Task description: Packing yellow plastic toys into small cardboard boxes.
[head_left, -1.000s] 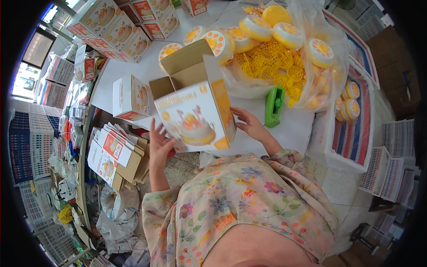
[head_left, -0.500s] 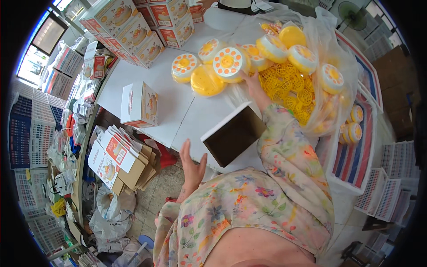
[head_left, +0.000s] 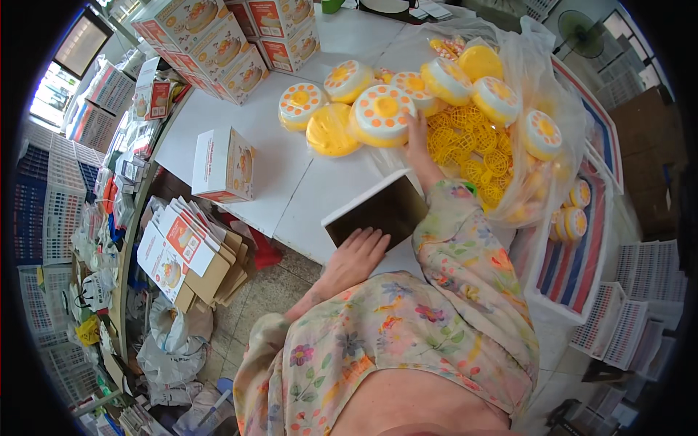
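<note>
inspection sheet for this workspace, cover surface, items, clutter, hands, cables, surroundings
Surface: white table, seam visible
Job's things: open box, dark inside; round white-and-yellow pieces; yellow mesh pieces in translucent bag
Clutter: flattened cartons and white plastic bags, left of the person
Hands: left hand at the box's near edge; right hand touching one round piece
Cables: nothing seen
Surroundings: stacked boxes, far left; fan, far right

Yellow-white toy (head_left: 379, 118) smooth plastic, perhaps glossy; open box (head_left: 385, 209) matt cardboard.
</note>
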`<state>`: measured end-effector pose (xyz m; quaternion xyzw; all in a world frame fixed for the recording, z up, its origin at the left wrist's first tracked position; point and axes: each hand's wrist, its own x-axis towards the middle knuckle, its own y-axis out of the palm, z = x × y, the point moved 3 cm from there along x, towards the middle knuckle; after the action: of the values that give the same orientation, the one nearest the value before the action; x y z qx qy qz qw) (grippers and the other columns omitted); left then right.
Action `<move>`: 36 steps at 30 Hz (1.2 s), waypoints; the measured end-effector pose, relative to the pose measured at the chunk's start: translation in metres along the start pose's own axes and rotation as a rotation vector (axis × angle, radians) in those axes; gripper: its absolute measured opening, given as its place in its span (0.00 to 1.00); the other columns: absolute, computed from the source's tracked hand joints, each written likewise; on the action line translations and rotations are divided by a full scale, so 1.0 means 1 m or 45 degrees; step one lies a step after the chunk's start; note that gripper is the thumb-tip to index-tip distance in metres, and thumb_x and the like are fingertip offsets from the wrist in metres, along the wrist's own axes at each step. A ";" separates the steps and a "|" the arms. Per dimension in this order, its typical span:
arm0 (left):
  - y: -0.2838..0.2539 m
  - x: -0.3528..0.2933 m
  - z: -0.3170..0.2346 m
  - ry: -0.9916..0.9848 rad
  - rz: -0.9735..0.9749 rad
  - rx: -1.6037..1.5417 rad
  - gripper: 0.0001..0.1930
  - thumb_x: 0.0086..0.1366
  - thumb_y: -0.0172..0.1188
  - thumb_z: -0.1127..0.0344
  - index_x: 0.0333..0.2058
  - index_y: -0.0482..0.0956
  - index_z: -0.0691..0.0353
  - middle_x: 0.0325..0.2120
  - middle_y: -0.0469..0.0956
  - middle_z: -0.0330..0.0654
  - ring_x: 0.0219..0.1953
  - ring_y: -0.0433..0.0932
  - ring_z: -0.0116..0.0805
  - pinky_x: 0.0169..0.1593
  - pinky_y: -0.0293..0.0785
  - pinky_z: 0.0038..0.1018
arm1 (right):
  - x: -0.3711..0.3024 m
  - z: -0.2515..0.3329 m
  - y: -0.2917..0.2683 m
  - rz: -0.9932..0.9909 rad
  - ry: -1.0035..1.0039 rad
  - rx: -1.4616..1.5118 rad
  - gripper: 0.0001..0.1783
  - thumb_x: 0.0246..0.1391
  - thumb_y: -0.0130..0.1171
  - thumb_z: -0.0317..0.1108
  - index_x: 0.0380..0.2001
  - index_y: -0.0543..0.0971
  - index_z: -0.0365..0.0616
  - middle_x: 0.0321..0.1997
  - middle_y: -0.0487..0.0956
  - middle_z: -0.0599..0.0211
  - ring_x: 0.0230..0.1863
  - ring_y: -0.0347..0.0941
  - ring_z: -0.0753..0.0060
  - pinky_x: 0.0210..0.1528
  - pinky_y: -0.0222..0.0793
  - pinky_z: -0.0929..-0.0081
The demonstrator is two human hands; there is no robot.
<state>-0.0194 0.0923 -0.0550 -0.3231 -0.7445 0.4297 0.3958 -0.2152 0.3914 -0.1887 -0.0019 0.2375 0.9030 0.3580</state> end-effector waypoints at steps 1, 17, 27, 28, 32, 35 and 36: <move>0.015 0.005 -0.007 0.010 0.157 -0.078 0.28 0.58 0.64 0.56 0.56 0.72 0.60 0.53 0.72 0.50 0.56 0.72 0.48 0.59 0.68 0.46 | -0.008 0.008 -0.008 0.000 -0.003 -0.007 0.44 0.52 0.64 0.48 0.68 0.58 0.47 0.66 0.65 0.55 0.63 0.66 0.57 0.62 0.68 0.58; 0.118 -0.039 0.012 0.379 -0.381 0.705 0.11 0.57 0.57 0.68 0.40 0.81 0.56 0.36 0.81 0.42 0.36 0.82 0.39 0.38 0.78 0.40 | -0.246 0.236 -0.016 1.299 -0.786 -0.568 0.46 0.39 0.73 0.40 0.64 0.67 0.48 0.64 0.67 0.57 0.61 0.66 0.54 0.63 0.64 0.57; 0.059 -0.043 -0.011 -0.179 0.441 0.252 0.15 0.58 0.54 0.71 0.45 0.75 0.60 0.34 0.77 0.44 0.36 0.78 0.41 0.44 0.75 0.37 | -0.273 0.126 0.027 1.528 -1.100 -1.572 0.40 0.37 0.69 0.34 0.59 0.72 0.65 0.52 0.68 0.57 0.54 0.67 0.49 0.56 0.67 0.56; 0.060 -0.043 -0.012 -0.175 0.444 0.253 0.15 0.58 0.54 0.71 0.45 0.75 0.60 0.34 0.77 0.44 0.36 0.78 0.41 0.44 0.75 0.37 | -0.272 0.118 0.020 1.524 -1.099 -1.572 0.40 0.37 0.69 0.34 0.59 0.72 0.65 0.52 0.68 0.57 0.54 0.67 0.49 0.56 0.67 0.56; 0.065 -0.044 -0.008 -0.132 0.227 0.155 0.11 0.57 0.53 0.71 0.41 0.74 0.60 0.32 0.75 0.44 0.37 0.77 0.41 0.49 0.73 0.40 | -0.268 0.102 0.002 1.469 -1.168 -1.740 0.29 0.41 0.65 0.31 0.53 0.77 0.56 0.48 0.73 0.59 0.49 0.71 0.52 0.51 0.71 0.60; 0.071 -0.051 -0.001 -0.111 0.258 0.207 0.09 0.58 0.53 0.71 0.39 0.74 0.59 0.32 0.74 0.44 0.40 0.76 0.43 0.54 0.70 0.44 | -0.258 0.139 -0.006 1.318 -0.898 -1.085 0.17 0.46 0.61 0.27 0.43 0.81 0.46 0.40 0.78 0.63 0.41 0.76 0.59 0.44 0.74 0.66; 0.073 -0.054 -0.001 -0.121 0.214 0.115 0.09 0.58 0.53 0.71 0.39 0.74 0.59 0.32 0.74 0.45 0.40 0.76 0.45 0.56 0.67 0.48 | -0.247 0.151 -0.015 1.160 -0.868 -1.023 0.15 0.49 0.59 0.26 0.43 0.81 0.45 0.37 0.79 0.63 0.38 0.77 0.65 0.41 0.73 0.70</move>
<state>0.0175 0.0786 -0.1366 -0.3454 -0.7126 0.5093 0.3369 0.0033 0.3065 -0.0178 0.2493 -0.2636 0.9313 -0.0305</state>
